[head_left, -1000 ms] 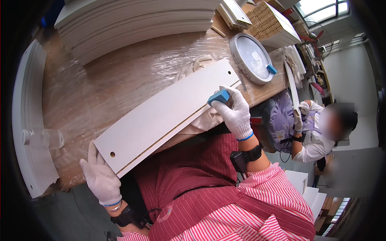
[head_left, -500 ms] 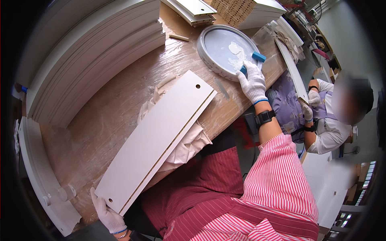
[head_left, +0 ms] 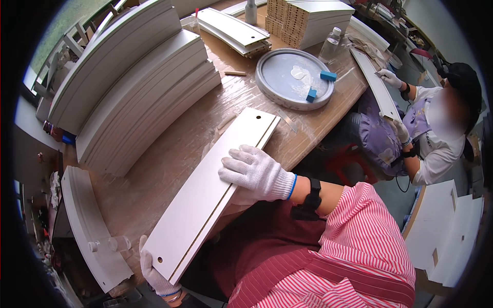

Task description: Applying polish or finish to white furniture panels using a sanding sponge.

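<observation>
Head view: white panel [head_left: 200, 205] lay on near side of round grey lid [head_left: 275, 72], to its left, apart. Right hand [head_left: 251, 172], gloved, rested palm down across panel, fingers slightly spread. Left hand [head_left: 155, 274], gloved, at panel end farthest from lid; could not tell whether pinching. Blue block [head_left: 328, 76] sat at lid's right rim, second block [head_left: 311, 95] lower on lid near white paste [head_left: 298, 73]. Progress, judged: panel in work, not yet set aside; no paste seen on its face; amount done or left unclear.
</observation>
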Demonstrator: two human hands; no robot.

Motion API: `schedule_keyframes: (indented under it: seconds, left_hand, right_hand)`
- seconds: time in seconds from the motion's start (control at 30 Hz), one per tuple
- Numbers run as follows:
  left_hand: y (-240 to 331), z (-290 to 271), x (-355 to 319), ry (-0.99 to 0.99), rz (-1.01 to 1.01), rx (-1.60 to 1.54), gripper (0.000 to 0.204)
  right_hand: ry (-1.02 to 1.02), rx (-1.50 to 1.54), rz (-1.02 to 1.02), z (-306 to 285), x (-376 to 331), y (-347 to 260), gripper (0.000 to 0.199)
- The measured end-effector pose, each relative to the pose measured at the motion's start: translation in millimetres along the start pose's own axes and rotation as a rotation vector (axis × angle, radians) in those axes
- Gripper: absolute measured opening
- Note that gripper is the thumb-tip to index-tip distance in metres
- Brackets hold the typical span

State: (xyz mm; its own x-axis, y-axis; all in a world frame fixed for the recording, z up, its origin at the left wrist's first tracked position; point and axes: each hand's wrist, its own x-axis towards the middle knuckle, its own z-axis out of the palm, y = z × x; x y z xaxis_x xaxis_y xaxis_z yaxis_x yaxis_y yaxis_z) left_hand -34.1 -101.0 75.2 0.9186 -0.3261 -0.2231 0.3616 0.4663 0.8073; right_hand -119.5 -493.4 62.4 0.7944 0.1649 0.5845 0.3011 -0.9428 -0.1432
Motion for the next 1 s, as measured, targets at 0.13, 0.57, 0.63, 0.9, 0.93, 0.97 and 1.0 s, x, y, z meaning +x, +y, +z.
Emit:
schedule_keyframes:
  seconds: [0.13, 0.57, 0.63, 0.9, 0.93, 0.97, 1.0]
  left_hand:
    - [35, 36, 7, -0.135, 0.111, -0.097, 0.050]
    - [74, 225, 38, -0.440, 0.540, 0.158, 0.047]
    - [41, 227, 40, -0.420, 0.486, 0.135, 0.030]
    - [-121, 113, -15, -0.335, 0.095, 0.778, 0.021]
    - [-133, 94, -23, -0.278, -0.152, 0.752, 0.019]
    - [-135, 74, -30, -0.257, -0.177, 0.871, 0.018]
    - [-133, 58, -31, -0.173, -0.199, 0.910, 0.017]
  right_hand:
    - [-0.171, -0.078, 0.015, -16, 42, 9, 0.035]
    - [0.007, 1.085, 0.463, -108, 88, -72, 0.030]
    - [0.002, 1.105, 0.617, -98, 80, -79, 0.030]
    - [0.308, 1.434, 0.628, -108, 68, -50, 0.028]
    - [0.325, 1.385, 0.609, -111, 67, -45, 0.028]
    - [0.352, 1.319, 0.617, -114, 66, -40, 0.029]
    - [0.355, 1.330, 0.599, -115, 64, -37, 0.029]
